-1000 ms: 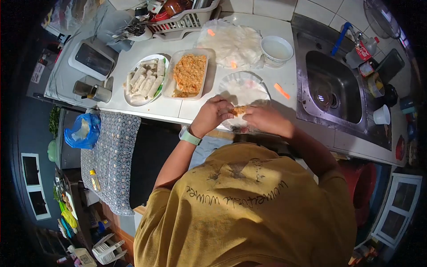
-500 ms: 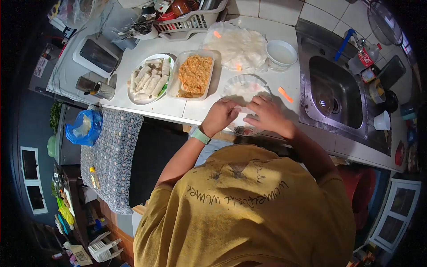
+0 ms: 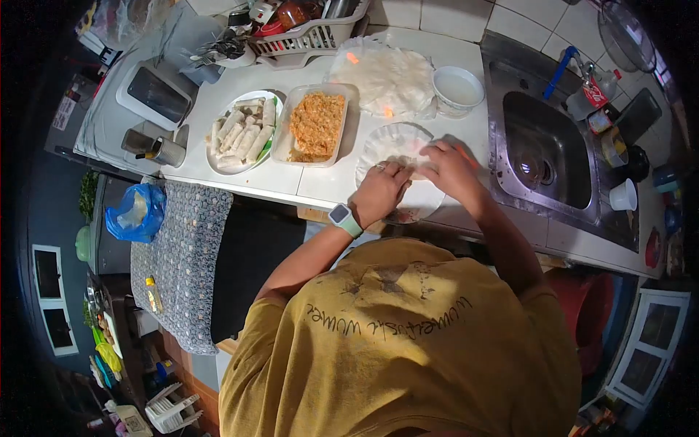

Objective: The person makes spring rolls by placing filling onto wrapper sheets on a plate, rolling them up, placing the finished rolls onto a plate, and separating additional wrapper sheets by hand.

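Note:
A pale plate with a ruffled rim lies on the counter in front of me, with a thin whitish wrapper on it that is hard to tell apart from the plate. My left hand, wearing a ring and a watch, presses down over the wrapper with its fingers together and curled. Close beside it on the right, my right hand has its fingers bent and pinched at the wrapper's edge. What lies under the fingers is mostly hidden. To the left are a tub of orange-brown filling and a plate of white rolls.
Behind the plate lies a stack of thin wrappers on plastic, with a bowl of cloudy liquid beside it. A steel sink is at the right. A dish rack stands at the back. An orange strip is partly behind my right hand.
My left hand has moved right and turned palm down, showing the watch face. My right hand has shifted slightly right and away from me. The view has moved a little.

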